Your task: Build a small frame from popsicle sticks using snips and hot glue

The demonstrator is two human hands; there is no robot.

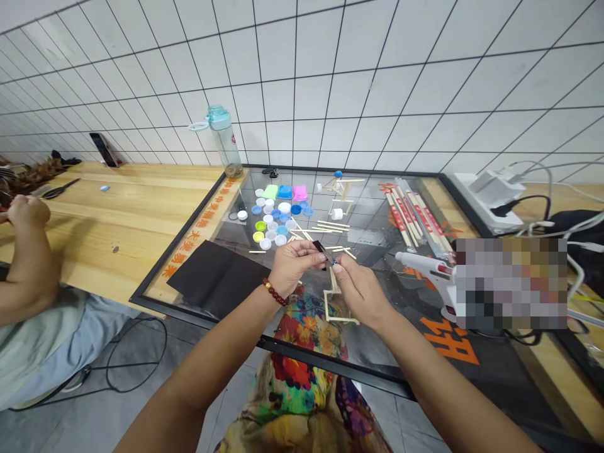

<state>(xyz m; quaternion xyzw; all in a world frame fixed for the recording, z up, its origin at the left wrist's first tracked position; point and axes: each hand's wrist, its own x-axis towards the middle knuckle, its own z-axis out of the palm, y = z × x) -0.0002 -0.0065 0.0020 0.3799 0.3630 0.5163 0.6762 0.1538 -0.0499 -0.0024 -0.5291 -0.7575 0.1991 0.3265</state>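
Over the glass panel, my left hand (296,261) pinches a small black piece (318,246), which looks like the same material as the black sheet (217,278) lying to its left. My right hand (359,292) is closed around what looks like a pair of small scissors (329,256); a thin blade and a bit of blue show, and the rest is hidden in the fingers. Blade and black piece meet between the two hands. Just below them lies a frame of thin wooden sticks (326,308). Loose sticks (333,226) are scattered beyond my fingers.
Bottle caps (284,207) in several colours lie left of centre, near packs of coloured clay (300,192). Wrapped stick bundles (418,217) and a white glue gun (427,267) are on the right, by a power strip (491,195). A bottle (226,141) stands behind. Another person's hand (29,211) is at far left.
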